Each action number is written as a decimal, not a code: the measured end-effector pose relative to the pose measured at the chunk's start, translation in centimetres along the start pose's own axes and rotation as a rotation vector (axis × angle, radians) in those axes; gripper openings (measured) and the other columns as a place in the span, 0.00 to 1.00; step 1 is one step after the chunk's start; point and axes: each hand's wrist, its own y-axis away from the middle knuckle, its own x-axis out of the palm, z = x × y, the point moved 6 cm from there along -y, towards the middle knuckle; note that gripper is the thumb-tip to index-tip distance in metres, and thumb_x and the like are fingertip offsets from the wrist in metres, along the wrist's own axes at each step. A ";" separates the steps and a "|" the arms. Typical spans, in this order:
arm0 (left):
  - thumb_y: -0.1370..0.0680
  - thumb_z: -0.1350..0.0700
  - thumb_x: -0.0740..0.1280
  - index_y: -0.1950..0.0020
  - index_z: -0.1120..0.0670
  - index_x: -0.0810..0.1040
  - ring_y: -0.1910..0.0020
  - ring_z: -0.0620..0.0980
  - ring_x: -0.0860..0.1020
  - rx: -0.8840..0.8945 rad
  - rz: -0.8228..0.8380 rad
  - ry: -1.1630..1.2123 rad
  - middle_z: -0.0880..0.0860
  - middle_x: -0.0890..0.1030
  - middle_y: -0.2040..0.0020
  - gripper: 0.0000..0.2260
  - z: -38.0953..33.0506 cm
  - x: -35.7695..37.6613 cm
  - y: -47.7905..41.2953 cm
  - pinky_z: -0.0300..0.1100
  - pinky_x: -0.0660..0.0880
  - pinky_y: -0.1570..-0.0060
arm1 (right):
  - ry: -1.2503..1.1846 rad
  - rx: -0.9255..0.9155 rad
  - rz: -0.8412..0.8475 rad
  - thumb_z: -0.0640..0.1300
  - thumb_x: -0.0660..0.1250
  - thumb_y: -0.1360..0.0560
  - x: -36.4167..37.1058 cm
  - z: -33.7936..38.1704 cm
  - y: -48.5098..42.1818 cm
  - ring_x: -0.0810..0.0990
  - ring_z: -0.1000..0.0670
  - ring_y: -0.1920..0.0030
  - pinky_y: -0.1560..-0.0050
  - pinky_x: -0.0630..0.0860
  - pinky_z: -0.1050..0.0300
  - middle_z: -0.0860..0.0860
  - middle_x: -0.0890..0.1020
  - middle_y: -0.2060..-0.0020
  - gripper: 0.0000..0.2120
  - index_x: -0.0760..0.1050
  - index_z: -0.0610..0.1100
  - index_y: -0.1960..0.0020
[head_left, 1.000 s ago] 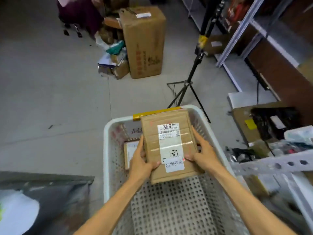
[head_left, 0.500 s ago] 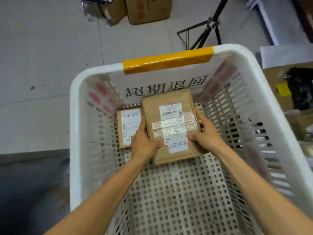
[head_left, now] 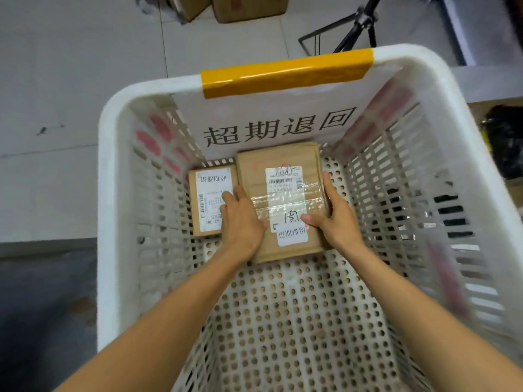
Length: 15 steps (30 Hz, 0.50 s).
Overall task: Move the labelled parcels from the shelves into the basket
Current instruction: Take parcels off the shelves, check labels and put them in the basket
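The parcel [head_left: 283, 200] has come down deeper into the basket [head_left: 111, 193]

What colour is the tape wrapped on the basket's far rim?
Yellow tape, on the white basket; the head view, the only one, shows it clearly.

Single view: head-worn wide-angle camera, facing forward and steeply down, close above the basket [head_left: 113, 193]. Left forearm [head_left: 169, 321] and right forearm [head_left: 410, 321] enter from the bottom edge; floor [head_left: 70, 80] fills the top.
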 end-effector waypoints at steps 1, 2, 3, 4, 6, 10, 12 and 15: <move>0.29 0.58 0.74 0.23 0.56 0.49 0.36 0.62 0.67 0.010 -0.003 -0.011 0.59 0.63 0.36 0.43 -0.2 0.0 0.2 0.52 0.69 0.37 | 0.061 -0.001 -0.004 0.53 0.76 0.33 -0.1 0.2 -0.1 0.76 0.49 0.36 0.38 0.73 0.41 0.59 0.76 0.35 0.48 0.49 0.61 0.23; 0.29 0.59 0.74 0.23 0.55 0.46 0.37 0.61 0.67 0.018 -0.011 -0.016 0.58 0.63 0.36 0.45 -0.6 -0.1 0.5 0.50 0.71 0.41 | 0.130 0.006 -0.003 0.54 0.75 0.32 -0.2 0.5 0.0 0.77 0.46 0.37 0.39 0.74 0.40 0.54 0.77 0.35 0.49 0.47 0.61 0.22; 0.30 0.60 0.75 0.22 0.54 0.43 0.38 0.60 0.67 0.025 -0.020 -0.046 0.58 0.62 0.36 0.48 -0.9 -0.3 0.9 0.48 0.71 0.45 | 0.203 0.019 0.000 0.54 0.75 0.31 -0.4 1.0 0.0 0.77 0.43 0.38 0.40 0.74 0.41 0.50 0.78 0.36 0.50 0.45 0.59 0.22; 0.30 0.60 0.75 0.22 0.54 0.41 0.38 0.59 0.66 0.035 -0.033 -0.110 0.58 0.62 0.35 0.49 -1.4 -0.7 1.3 0.47 0.71 0.49 | 0.286 0.034 0.008 0.54 0.74 0.30 -0.4 1.5 0.0 0.77 0.42 0.38 0.40 0.74 0.42 0.47 0.78 0.36 0.50 0.42 0.57 0.21; 0.31 0.58 0.76 0.23 0.56 0.43 0.37 0.59 0.64 0.073 -0.037 -0.285 0.58 0.60 0.33 0.49 -2.4 -1.3 2.4 0.48 0.72 0.51 | 0.500 0.066 0.050 0.56 0.71 0.27 -0.4 2.8 0.5 0.76 0.40 0.38 0.43 0.74 0.45 0.41 0.74 0.33 0.50 0.37 0.52 0.21; 0.29 0.58 0.74 0.29 0.59 0.61 0.36 0.58 0.67 0.136 0.042 -0.363 0.58 0.66 0.33 0.33 -5.0 -3.0 4.2 0.50 0.73 0.44 | 0.732 0.013 0.139 0.56 0.70 0.26 -1.1 6.0 2.5 0.68 0.38 0.32 0.40 0.71 0.44 0.38 0.60 0.26 0.48 0.37 0.53 0.21; 0.29 0.59 0.73 0.32 0.60 0.67 0.38 0.57 0.71 0.183 0.065 -0.382 0.58 0.69 0.35 0.28 -6.6 -4.5 5.4 0.49 0.74 0.44 | 0.742 -0.053 0.182 0.56 0.71 0.27 -2.2 7.6 3.4 0.66 0.37 0.31 0.37 0.69 0.44 0.39 0.62 0.27 0.49 0.39 0.52 0.21; 0.30 0.57 0.74 0.35 0.60 0.69 0.41 0.57 0.74 0.262 0.078 -0.416 0.58 0.73 0.37 0.27 -9.2 -7.0 8.0 0.47 0.74 0.48 | 0.780 -0.133 0.356 0.56 0.75 0.30 -4.4 10.4 6.1 0.69 0.39 0.33 0.34 0.69 0.46 0.41 0.69 0.30 0.50 0.46 0.48 0.21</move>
